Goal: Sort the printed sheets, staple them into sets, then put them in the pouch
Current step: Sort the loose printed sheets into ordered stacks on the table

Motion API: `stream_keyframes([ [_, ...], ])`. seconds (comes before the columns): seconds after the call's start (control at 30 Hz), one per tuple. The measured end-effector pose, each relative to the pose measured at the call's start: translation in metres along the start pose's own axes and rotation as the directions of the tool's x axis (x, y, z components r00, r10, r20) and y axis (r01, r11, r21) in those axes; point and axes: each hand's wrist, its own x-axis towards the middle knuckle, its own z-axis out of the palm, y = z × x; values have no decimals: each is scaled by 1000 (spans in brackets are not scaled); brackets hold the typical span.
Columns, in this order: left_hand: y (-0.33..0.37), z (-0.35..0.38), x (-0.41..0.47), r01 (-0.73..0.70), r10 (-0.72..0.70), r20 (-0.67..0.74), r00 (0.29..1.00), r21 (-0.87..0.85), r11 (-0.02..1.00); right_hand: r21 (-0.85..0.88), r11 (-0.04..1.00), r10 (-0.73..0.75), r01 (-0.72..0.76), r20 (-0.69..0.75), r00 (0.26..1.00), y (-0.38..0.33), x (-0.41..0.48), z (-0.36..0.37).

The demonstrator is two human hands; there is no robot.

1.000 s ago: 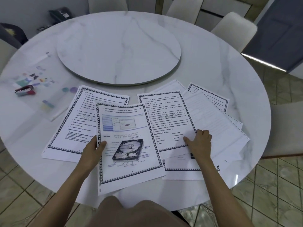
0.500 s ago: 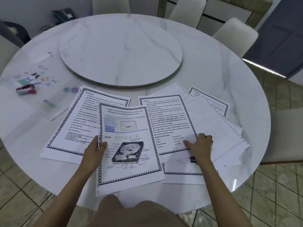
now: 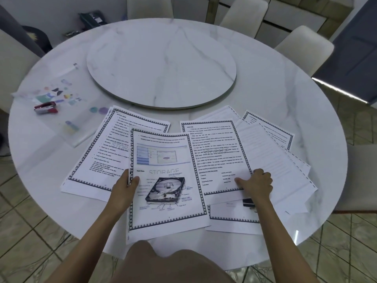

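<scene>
Several printed sheets with black borders lie fanned over the near half of the round marble table (image 3: 306, 111). My left hand (image 3: 124, 186) pinches the left edge of the middle sheet with the hard-disk picture (image 3: 165, 180), thumb on top. My right hand (image 3: 256, 183) grips the lower right corner of a text sheet (image 3: 214, 156), thumb on the page and fingers curled over its edge. Another text sheet (image 3: 106, 152) lies at the left, and a loose pile of sheets (image 3: 281, 160) spreads to the right. The clear pouch (image 3: 67, 111) lies at the far left with a red stapler (image 3: 45, 107) on it.
A raised round turntable (image 3: 161, 66) fills the table's middle. White chairs (image 3: 302, 48) stand around the far and right sides. A dark device (image 3: 91, 17) sits beyond the table's far left edge. My knee (image 3: 163, 262) shows below the near edge.
My right hand has slid the text sheet slightly up and away, baring more of the sheet beneath. My left hand keeps its pinch on the hard-disk sheet.
</scene>
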Motion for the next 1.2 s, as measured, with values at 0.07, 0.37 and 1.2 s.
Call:
stream_keyframes([
  [0.07,0,0,-1,0,0,-1,1000,-9,1000,-4,1000,17,-17,10,1000,-2,1,-1],
  [0.37,-6,-2,5,39,-40,-17,999,-64,997,133,988,68,-72,35,997,2,6,-5],
  [1.2,-5,-2,11,87,-86,18,996,-135,987,852,485,89,-199,178,980,66,27,-29],
])
